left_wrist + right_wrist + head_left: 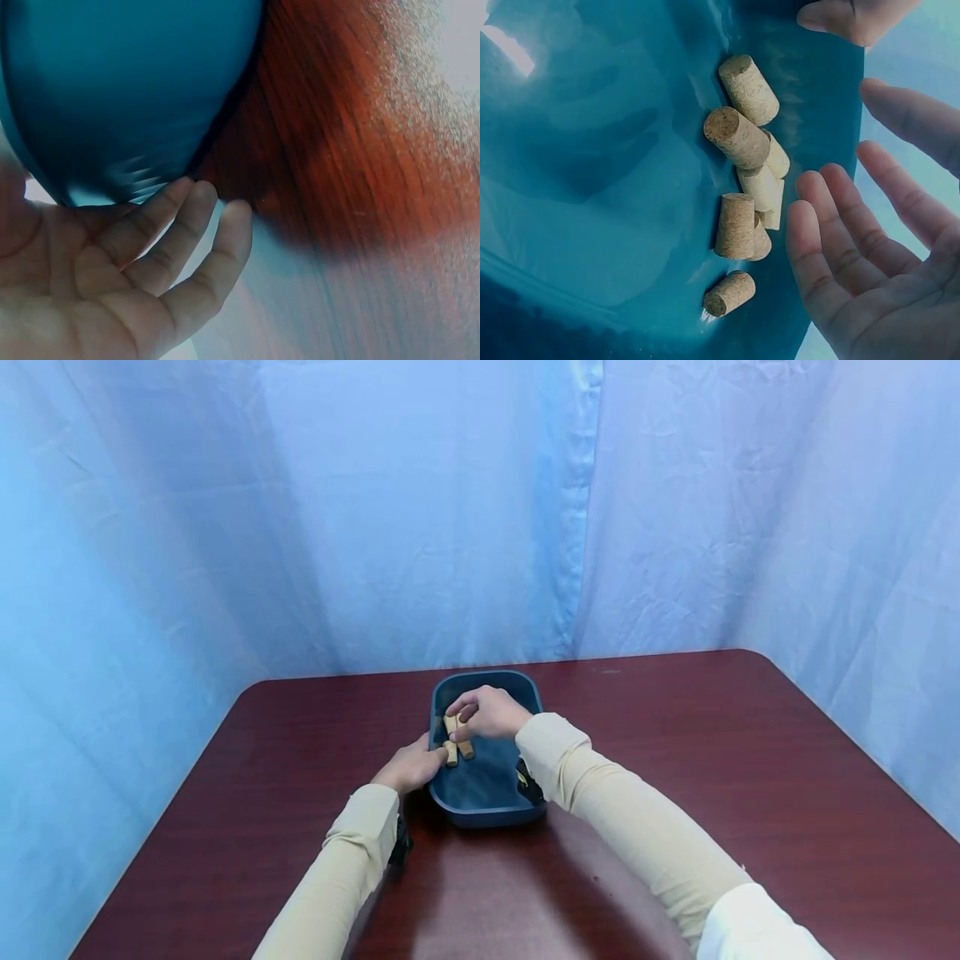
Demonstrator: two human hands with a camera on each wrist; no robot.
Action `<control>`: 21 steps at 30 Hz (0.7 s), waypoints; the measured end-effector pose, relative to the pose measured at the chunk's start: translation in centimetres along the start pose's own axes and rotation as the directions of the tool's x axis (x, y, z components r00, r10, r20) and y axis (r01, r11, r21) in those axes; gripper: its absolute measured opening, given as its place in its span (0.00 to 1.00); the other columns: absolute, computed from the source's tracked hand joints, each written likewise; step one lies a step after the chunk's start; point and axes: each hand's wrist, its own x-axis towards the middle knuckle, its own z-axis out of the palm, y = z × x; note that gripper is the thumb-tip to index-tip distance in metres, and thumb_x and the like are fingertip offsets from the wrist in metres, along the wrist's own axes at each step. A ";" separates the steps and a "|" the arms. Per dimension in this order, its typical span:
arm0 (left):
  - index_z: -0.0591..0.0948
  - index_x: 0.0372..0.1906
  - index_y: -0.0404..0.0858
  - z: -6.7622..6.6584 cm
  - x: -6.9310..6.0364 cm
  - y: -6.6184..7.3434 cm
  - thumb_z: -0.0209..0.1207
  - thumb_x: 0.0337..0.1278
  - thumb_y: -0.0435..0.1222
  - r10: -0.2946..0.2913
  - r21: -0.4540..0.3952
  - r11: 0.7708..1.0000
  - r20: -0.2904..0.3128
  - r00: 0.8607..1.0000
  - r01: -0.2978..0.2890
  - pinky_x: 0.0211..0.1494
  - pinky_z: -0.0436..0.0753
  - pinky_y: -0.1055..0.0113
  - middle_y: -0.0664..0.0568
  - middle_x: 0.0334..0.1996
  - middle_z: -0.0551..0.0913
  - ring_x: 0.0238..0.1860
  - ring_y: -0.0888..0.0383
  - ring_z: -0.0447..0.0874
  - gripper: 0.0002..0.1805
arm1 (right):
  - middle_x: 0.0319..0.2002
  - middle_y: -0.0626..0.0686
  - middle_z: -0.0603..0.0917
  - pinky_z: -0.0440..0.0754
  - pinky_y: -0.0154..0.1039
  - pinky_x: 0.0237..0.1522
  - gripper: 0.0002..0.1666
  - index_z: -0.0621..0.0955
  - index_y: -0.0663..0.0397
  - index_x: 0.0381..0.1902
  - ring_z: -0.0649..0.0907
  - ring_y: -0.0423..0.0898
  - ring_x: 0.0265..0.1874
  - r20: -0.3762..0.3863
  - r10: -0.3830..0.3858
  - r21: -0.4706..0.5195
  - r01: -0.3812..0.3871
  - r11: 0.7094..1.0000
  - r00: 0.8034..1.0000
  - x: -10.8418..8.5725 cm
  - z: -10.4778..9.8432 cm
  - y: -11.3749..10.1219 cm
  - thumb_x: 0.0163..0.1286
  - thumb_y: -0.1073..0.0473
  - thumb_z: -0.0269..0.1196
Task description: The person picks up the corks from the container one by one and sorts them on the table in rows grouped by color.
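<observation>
A dark blue-green plastic tub (480, 817) with rounded corners sits on the table. My left hand (412, 766) grips its left wall, the thumb over the rim and the fingers (199, 259) against the outside. Several tapered cork stoppers (739, 135) lie piled inside along that wall, some on top of others; one small cork (730, 293) lies at the end of the row. Over the corks hovers my right hand (491, 714), its fingers (840, 247) apart and only slightly bent. Nothing is in its grasp in the right wrist view.
The dark red wooden table (712, 760) extends on both sides of the tub. Pale blue curtains (420, 510) hang behind the table and along its sides. Dark wrist devices (401, 843) sit under both sleeves.
</observation>
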 end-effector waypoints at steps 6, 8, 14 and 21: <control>0.55 0.80 0.32 0.0 0.1 0.0 0.41 0.78 0.41 -0.015 0.001 1.000 -0.002 1.000 0.015 0.71 0.66 0.40 0.33 0.71 0.69 0.68 0.38 0.70 0.32 | 0.57 0.58 0.83 0.80 0.49 0.58 0.23 0.83 0.55 0.62 0.81 0.54 0.56 0.022 0.006 -0.008 -0.005 1.000 1.000 0.3 -0.1 0.1 0.70 0.59 0.69; 0.55 0.80 0.33 0.0 0.1 0.1 0.41 0.79 0.41 -0.019 0.000 1.000 0.001 1.000 0.019 0.71 0.65 0.40 0.33 0.71 0.68 0.68 0.38 0.70 0.32 | 0.57 0.57 0.83 0.79 0.49 0.58 0.23 0.83 0.55 0.61 0.81 0.54 0.56 0.029 0.011 -0.016 -0.011 1.000 1.000 0.5 -0.2 0.3 0.69 0.59 0.69; 0.54 0.81 0.35 0.0 0.0 0.2 0.41 0.80 0.43 -0.039 -0.026 0.999 0.004 0.999 0.039 0.70 0.66 0.40 0.34 0.71 0.68 0.68 0.39 0.70 0.32 | 0.55 0.55 0.84 0.78 0.49 0.59 0.23 0.84 0.53 0.60 0.80 0.53 0.56 0.056 0.043 -0.048 -0.041 0.998 0.998 1.1 -0.3 1.0 0.68 0.59 0.70; 0.52 0.82 0.35 0.1 -0.1 0.3 0.41 0.80 0.42 -0.043 -0.016 0.999 -0.001 0.999 0.043 0.72 0.63 0.39 0.34 0.74 0.64 0.71 0.38 0.66 0.33 | 0.51 0.54 0.85 0.77 0.51 0.60 0.23 0.84 0.51 0.60 0.80 0.53 0.55 0.088 0.073 -0.065 -0.067 0.996 0.993 1.6 -0.7 1.6 0.68 0.56 0.71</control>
